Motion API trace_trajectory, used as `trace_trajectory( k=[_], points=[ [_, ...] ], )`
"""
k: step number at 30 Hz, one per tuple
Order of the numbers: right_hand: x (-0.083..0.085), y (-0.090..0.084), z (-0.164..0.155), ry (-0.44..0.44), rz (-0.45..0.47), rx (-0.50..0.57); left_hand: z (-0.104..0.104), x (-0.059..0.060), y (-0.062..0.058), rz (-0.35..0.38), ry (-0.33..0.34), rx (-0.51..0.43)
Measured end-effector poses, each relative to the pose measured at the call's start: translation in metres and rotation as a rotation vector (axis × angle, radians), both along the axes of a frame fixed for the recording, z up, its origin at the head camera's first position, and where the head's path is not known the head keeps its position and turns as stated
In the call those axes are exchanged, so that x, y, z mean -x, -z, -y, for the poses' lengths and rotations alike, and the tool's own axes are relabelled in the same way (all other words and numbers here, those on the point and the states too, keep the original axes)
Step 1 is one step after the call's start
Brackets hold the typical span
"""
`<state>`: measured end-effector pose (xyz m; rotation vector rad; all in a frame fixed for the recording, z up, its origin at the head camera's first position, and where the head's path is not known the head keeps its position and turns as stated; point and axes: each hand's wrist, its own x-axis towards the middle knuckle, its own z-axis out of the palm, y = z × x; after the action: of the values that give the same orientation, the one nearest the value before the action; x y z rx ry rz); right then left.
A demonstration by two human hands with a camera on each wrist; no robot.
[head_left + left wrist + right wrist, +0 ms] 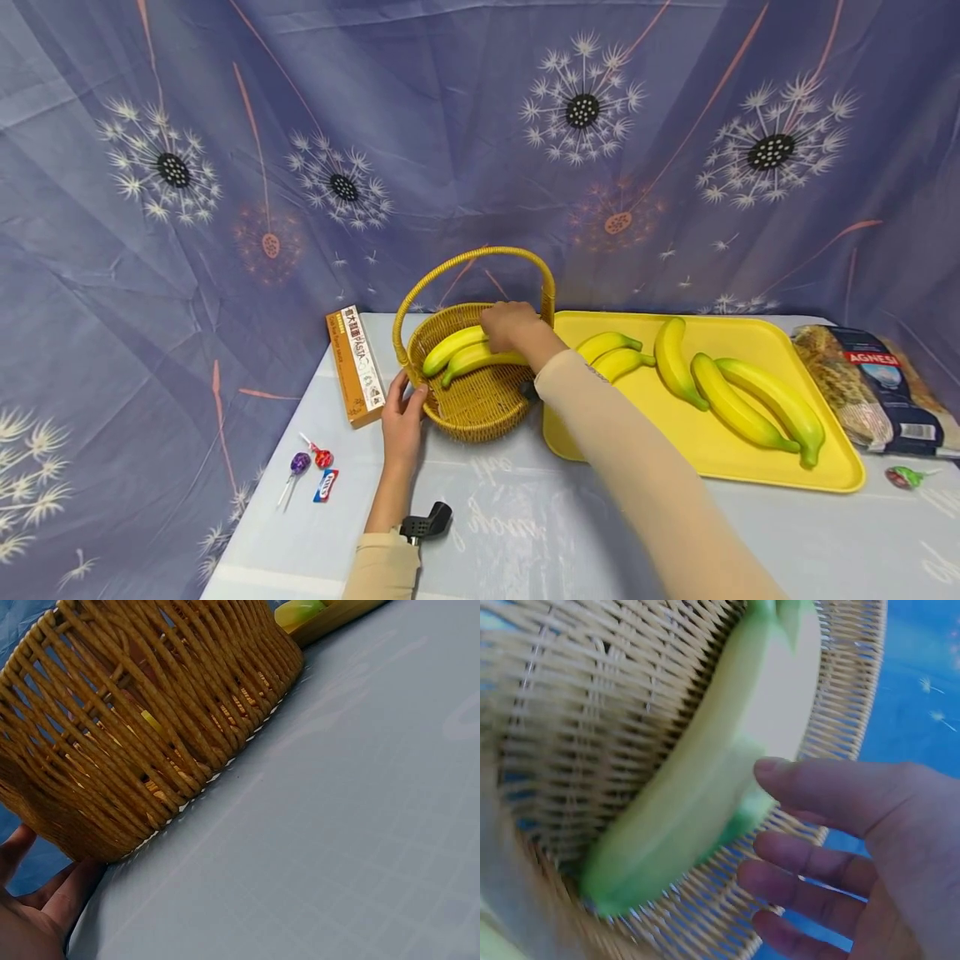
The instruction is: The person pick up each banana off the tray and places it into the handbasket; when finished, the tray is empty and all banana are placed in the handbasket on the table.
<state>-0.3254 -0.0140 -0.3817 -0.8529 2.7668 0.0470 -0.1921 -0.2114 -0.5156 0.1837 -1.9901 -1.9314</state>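
Note:
A yellow-brown wicker basket (480, 412) with an arched handle stands on the table. My left hand (403, 427) rests against its left side, thumb near the rim; straight fingers (69, 896) touch the weave low down in the left wrist view. Inside the basket lie two bananas (453, 350) side by side, tips toward the left. Over the basket's back right part is my right hand (512, 325). In the right wrist view its thumb and fingers are spread apart at the edge of a banana (682, 787), not closed round it.
Right of the basket, a yellow tray (660, 442) carries several bananas (738, 404). A bag of pasta (877, 387) lies beyond it, with a lollipop (903, 477) in front. At left are a pasta box (356, 367), lollipops (300, 463) and a small wrapped candy (326, 485).

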Motion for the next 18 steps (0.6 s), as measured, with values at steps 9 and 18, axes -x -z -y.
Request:
trace_trajectory(
  k=[9, 18],
  points=[
    [-0.002, -0.035, -0.037, -0.086, 0.034, 0.195, -0.001, 0.001, -0.004, 0.026, -0.008, -0.006],
    [-0.020, -0.058, -0.074, -0.206, -0.012, 0.359, -0.002, -0.001, -0.004, 0.031, -0.015, -0.003]
  ],
)
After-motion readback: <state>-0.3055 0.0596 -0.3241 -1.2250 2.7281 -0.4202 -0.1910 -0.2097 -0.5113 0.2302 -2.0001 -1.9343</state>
